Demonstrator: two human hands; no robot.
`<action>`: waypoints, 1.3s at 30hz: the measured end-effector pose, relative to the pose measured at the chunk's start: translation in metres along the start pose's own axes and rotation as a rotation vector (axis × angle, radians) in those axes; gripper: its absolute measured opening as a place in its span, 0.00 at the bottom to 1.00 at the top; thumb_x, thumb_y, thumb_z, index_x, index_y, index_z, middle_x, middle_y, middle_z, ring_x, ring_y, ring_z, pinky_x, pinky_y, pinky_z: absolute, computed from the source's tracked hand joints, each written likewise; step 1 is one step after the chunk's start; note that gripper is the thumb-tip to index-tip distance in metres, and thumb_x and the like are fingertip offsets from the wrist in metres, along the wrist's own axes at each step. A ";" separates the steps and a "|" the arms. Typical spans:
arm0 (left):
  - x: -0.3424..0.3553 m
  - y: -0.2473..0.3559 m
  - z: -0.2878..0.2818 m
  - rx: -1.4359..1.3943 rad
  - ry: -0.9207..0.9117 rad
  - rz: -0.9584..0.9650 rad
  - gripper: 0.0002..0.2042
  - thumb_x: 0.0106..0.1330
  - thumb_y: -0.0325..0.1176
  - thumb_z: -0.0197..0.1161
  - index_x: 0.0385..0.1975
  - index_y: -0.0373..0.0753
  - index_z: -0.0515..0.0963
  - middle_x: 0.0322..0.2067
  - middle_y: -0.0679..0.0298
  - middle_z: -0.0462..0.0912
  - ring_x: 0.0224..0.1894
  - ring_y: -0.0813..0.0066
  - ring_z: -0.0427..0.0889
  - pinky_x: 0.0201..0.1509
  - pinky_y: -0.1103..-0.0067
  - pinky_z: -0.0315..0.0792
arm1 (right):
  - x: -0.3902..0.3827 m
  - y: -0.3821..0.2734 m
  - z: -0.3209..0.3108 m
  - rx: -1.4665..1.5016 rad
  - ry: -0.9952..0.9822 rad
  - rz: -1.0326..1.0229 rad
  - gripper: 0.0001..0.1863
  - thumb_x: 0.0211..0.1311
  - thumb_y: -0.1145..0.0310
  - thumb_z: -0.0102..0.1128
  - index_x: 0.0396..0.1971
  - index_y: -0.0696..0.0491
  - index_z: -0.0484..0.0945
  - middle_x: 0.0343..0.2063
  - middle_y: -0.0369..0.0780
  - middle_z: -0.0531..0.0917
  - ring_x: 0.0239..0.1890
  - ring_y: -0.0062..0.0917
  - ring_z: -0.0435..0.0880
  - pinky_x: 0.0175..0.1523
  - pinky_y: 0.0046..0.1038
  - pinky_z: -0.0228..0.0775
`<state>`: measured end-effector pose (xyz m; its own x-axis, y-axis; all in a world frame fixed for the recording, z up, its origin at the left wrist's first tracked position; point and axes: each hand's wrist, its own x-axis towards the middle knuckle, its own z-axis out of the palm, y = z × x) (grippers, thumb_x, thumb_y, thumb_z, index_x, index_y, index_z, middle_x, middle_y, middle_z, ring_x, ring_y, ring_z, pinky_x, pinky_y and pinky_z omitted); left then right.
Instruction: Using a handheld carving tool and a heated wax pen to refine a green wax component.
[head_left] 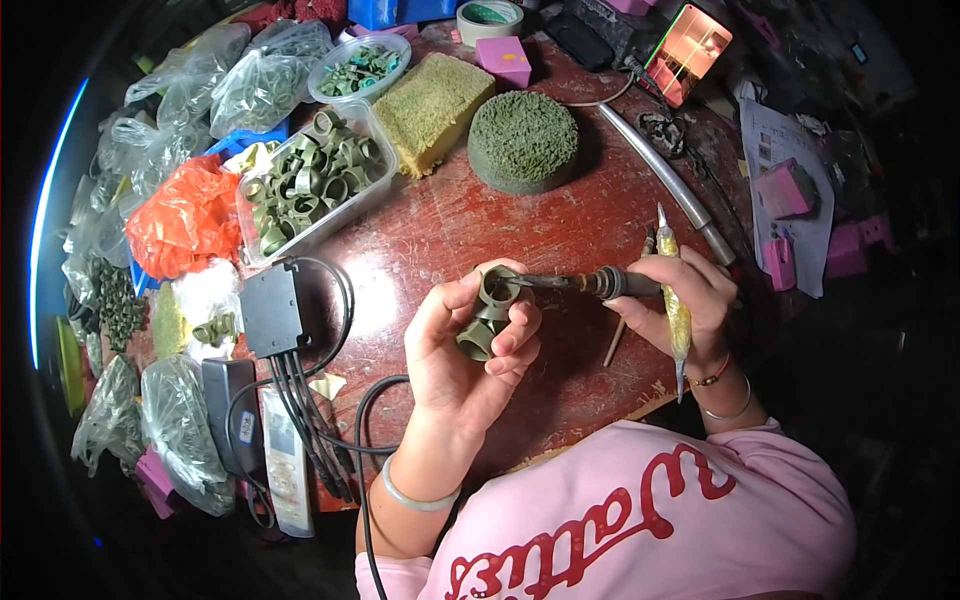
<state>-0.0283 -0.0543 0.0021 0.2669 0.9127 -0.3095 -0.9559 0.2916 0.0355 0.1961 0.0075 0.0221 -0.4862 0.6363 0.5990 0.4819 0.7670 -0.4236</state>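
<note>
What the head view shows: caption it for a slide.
Left fingers hold green rings at the tip of a dark tool in the right fingers.

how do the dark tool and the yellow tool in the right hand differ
The dark tool lies crosswise in the picture, while the yellow tool runs nearly up and down. The dark tool's narrow tip meets a green ring; the yellow tool's pointed ends are clear of it. Both are in the right hand.

We see olive-green rings [486, 322], black-handled iron [632, 285], mottled yellow pick [677, 325], red tabletop [425, 225] scuffed pale, orange-red bag [185, 218], green round block [522, 145], red-lettered pink shirt [680, 550].
</note>
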 end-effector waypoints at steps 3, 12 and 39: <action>0.000 0.000 -0.001 0.005 -0.005 0.000 0.17 0.65 0.38 0.52 0.44 0.30 0.74 0.26 0.56 0.76 0.21 0.79 0.66 0.16 0.88 0.57 | 0.000 0.000 0.000 0.002 -0.004 0.002 0.15 0.45 0.69 0.78 0.29 0.58 0.80 0.20 0.40 0.78 0.21 0.28 0.78 0.25 0.26 0.70; 0.001 0.000 -0.001 -0.001 -0.010 0.000 0.17 0.65 0.38 0.52 0.44 0.31 0.74 0.26 0.56 0.76 0.21 0.79 0.66 0.16 0.88 0.57 | 0.001 0.000 0.000 -0.014 -0.007 -0.005 0.15 0.45 0.68 0.78 0.28 0.57 0.80 0.20 0.39 0.78 0.21 0.28 0.78 0.25 0.26 0.70; 0.001 0.000 -0.002 -0.018 -0.066 -0.020 0.17 0.65 0.38 0.50 0.45 0.30 0.73 0.28 0.57 0.75 0.22 0.80 0.65 0.17 0.89 0.57 | 0.002 0.014 0.011 -0.172 0.121 0.208 0.13 0.55 0.74 0.69 0.40 0.59 0.78 0.29 0.46 0.82 0.30 0.39 0.83 0.36 0.31 0.73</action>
<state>-0.0282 -0.0538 0.0001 0.2929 0.9237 -0.2468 -0.9521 0.3054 0.0130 0.1940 0.0206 0.0102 -0.2784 0.7563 0.5921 0.6836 0.5890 -0.4309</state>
